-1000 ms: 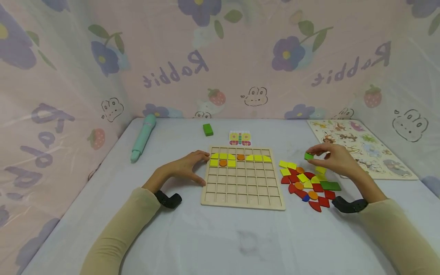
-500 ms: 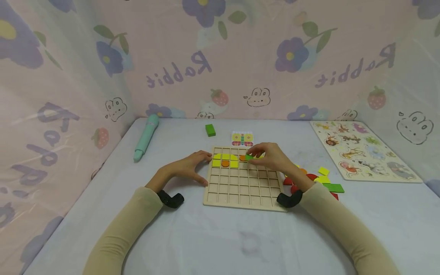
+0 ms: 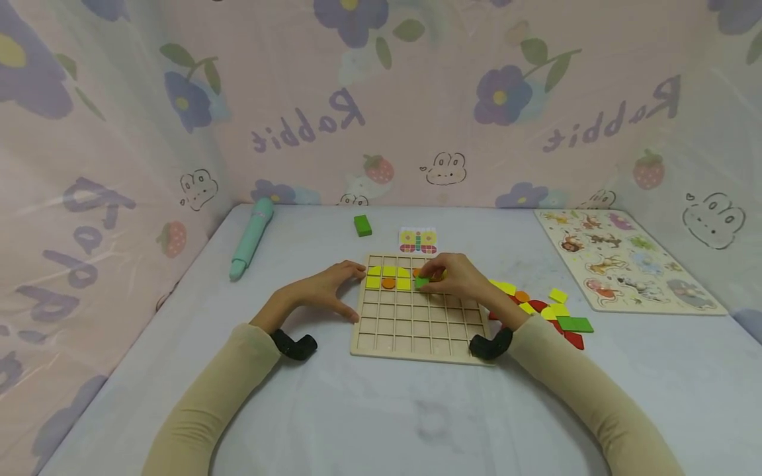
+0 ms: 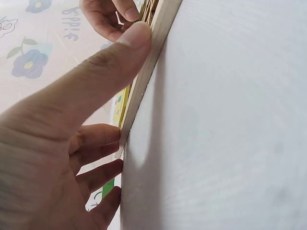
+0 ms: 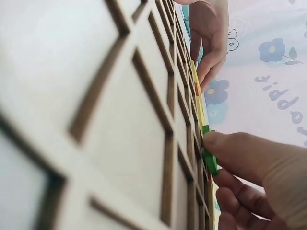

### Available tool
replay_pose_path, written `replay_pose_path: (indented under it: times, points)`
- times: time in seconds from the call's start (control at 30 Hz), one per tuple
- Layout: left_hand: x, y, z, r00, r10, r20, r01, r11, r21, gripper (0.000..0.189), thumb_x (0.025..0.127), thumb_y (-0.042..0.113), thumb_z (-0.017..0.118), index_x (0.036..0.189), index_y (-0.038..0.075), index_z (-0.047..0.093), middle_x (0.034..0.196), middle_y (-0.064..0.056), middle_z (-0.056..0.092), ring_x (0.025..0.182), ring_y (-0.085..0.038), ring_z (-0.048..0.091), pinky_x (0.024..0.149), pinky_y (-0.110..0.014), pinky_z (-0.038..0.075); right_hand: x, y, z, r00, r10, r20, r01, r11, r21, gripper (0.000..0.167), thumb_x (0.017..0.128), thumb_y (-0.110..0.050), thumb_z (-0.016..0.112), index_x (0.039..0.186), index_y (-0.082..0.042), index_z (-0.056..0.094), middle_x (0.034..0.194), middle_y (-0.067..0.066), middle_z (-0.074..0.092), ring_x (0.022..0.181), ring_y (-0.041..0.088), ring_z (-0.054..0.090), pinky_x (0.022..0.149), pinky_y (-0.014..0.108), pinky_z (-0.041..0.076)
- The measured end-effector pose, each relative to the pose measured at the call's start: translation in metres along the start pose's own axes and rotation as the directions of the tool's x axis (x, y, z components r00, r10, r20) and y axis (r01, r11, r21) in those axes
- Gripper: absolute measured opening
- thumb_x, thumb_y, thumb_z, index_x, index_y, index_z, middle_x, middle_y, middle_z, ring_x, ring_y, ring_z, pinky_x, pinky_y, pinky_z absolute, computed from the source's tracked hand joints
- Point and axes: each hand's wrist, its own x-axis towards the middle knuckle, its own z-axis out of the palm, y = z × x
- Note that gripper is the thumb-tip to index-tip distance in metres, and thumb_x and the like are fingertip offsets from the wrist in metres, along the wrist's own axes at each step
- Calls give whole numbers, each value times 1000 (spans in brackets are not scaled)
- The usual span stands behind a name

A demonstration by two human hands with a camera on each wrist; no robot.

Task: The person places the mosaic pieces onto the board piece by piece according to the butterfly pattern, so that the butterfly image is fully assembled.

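A wooden grid board (image 3: 411, 327) lies on the table. Against its left edge rests my left hand (image 3: 324, 289), thumb and fingers spread apart; in the left wrist view the thumb (image 4: 136, 36) touches the board's side. My right hand (image 3: 455, 277) pinches a small green square tile (image 3: 421, 283) over the second row, just right of the yellow tiles there. In the right wrist view the green tile (image 5: 209, 155) sits at a slant between thumb and forefinger. Yellow pieces (image 3: 389, 272) and an orange disc (image 3: 388, 283) occupy cells at the upper left. My right hand hides the row's right part.
Loose red, yellow, orange and green pieces (image 3: 553, 311) lie right of the board, partly behind the right forearm. Beyond the board are a butterfly pattern card (image 3: 418, 240) and a green block (image 3: 362, 225). An animal puzzle board (image 3: 631, 264) lies right, a teal stick-shaped object (image 3: 251, 239) left.
My right hand has carried the green tile left from the loose pieces to the board, then slightly nearer, down to the second row. My left hand has stayed at the board's edge.
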Motion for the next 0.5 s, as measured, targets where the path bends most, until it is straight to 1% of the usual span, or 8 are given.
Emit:
replay_pose_path:
  times: [0.3, 0.5]
  points:
    - [0, 1, -1, 1000, -6, 2, 6, 1000, -2, 88, 69, 46, 79, 138, 8, 40, 148, -6, 29, 139, -25, 21, 113, -43, 19, -1, 0, 1, 1000, -25, 4, 25, 1000, 12, 26, 77, -20, 77, 100, -8, 72, 98, 3, 70, 79, 13, 59, 71, 28, 48]
    - [0, 2, 0, 1000, -16, 3, 16, 1000, -4, 87, 69, 46, 79, 138, 9, 40, 148, -6, 29, 139, -24, 20, 114, -43, 19, -1, 0, 2, 1000, -11, 21, 11, 1000, 16, 24, 78, -16, 76, 100, -8, 72, 100, 4, 69, 78, 12, 59, 71, 28, 48]
